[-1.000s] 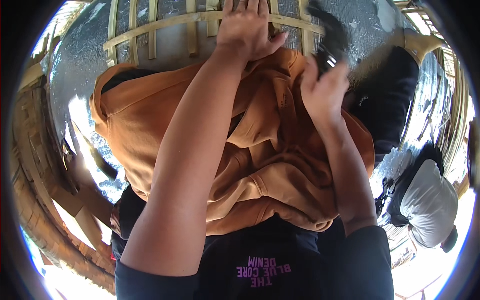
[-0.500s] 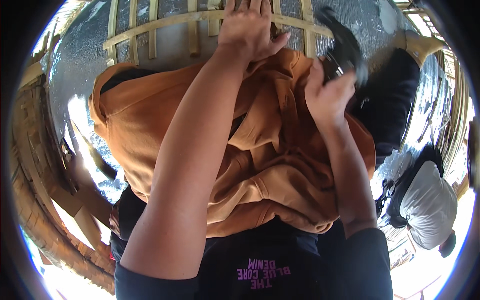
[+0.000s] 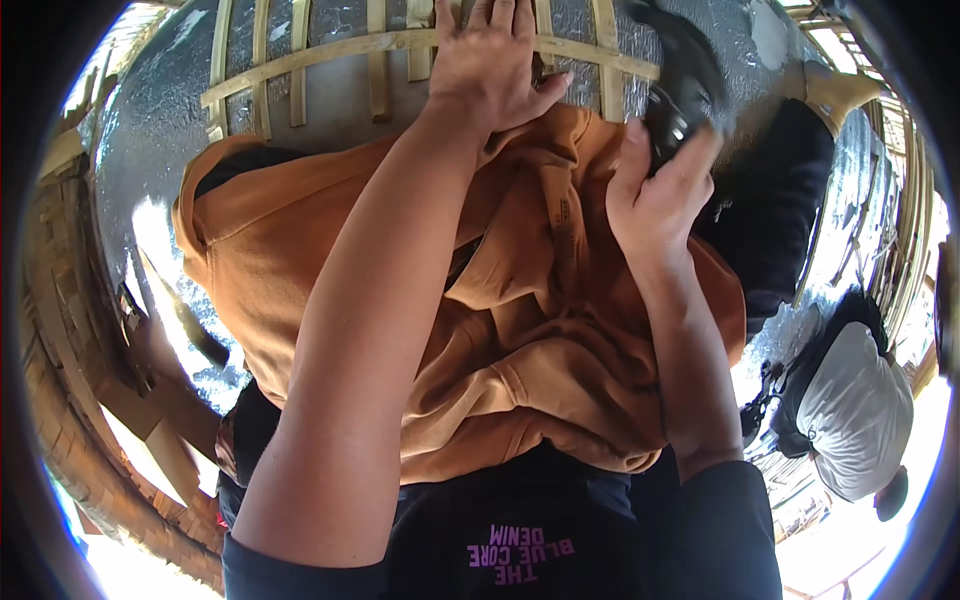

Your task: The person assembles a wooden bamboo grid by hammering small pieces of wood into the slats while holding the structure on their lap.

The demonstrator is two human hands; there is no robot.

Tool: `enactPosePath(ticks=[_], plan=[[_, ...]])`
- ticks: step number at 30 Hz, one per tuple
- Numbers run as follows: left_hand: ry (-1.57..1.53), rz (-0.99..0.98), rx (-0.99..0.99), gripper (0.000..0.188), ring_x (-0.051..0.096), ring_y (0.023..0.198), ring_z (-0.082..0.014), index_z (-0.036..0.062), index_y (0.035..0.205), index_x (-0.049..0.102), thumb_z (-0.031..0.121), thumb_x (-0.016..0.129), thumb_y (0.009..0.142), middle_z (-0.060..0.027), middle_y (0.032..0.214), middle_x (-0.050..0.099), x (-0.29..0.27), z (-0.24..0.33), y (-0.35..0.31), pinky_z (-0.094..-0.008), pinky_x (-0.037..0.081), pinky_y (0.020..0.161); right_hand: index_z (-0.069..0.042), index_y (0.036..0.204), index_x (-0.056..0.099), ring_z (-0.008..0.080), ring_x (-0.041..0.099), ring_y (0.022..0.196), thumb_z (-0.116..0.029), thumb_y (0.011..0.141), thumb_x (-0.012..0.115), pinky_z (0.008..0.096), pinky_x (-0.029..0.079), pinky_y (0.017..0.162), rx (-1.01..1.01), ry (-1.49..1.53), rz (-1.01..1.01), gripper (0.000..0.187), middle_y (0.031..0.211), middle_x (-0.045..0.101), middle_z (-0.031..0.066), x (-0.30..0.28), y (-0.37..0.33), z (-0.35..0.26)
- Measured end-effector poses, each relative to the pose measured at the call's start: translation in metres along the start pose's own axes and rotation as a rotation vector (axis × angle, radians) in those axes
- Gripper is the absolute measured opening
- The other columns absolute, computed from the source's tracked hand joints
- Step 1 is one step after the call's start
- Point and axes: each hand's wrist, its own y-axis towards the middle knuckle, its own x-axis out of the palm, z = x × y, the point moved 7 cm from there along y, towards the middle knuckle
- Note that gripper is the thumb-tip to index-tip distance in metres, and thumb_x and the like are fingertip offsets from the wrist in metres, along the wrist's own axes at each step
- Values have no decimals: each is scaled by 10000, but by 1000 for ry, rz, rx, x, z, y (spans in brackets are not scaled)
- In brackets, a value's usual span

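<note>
Crossed wooden strips [image 3: 377, 80] lie on the gray floor [image 3: 150, 145], partly under the spread left hand [image 3: 487, 68]. The right hand [image 3: 658, 195] grips a dark curved tool [image 3: 688, 80]. Brown cloth [image 3: 270, 235] bunches close by; a person in white [image 3: 855, 410] is off right.

Left hand [image 3: 488, 70] loses its fingertips at the far edge, same with the bamboo slats [image 3: 377, 80]. Right hand's [image 3: 665, 195] dark curved tool [image 3: 688, 75] is too blurry to ID.
</note>
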Motion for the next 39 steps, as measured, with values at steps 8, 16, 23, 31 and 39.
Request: enactPosePath(ticks=[8, 16, 23, 31, 39], plan=[[104, 43, 38, 991, 235, 1561, -390, -76, 1585, 271, 628, 546, 944, -253, 1669, 261, -9, 1, 2, -524, 143, 1291, 52, 1230, 466, 487, 700, 679, -136, 967, 694, 528, 575, 582, -7, -34, -98, 395, 725, 687, 225, 9, -3, 4], [26, 35, 60, 940, 242, 1555, -395, -81, 1571, 297, 591, 544, 961, -254, 1655, 284, -8, 5, -4, -525, 140, 1296, 20, 1100, 442, 494, 678, 652, -136, 999, 652, 544, 521, 516, 241, 11, -187, 280, 676, 641, 259, 10, 4, 20], [-27, 240, 117, 668, 501, 1300, -332, 88, 1248, 608, 572, 771, 817, -128, 1329, 538, -7, 0, -8, -491, 380, 1155, 35, 1033, 509, 267, 709, 561, -188, 1035, 630, 385, 555, 459, 504, 197, -80, 254, 687, 646, 150, 12, 10, 81], [-1, 219, 144, 608, 526, 1249, -307, 108, 1185, 655, 564, 785, 804, -94, 1207, 598, -12, 1, -12, -485, 419, 1066, -22, 963, 486, 80, 531, 545, -218, 1068, 591, 293, 552, 466, 619, 391, 6, 246, 743, 549, 35, 12, 16, 98], [-10, 220, 150, 620, 521, 1251, -286, 142, 1216, 660, 586, 781, 800, -68, 1192, 608, -13, 1, -11, -484, 417, 1050, 43, 957, 484, 159, 647, 520, -202, 1043, 620, 342, 574, 437, 584, 375, 12, 293, 679, 614, 103, 14, 19, 101]])
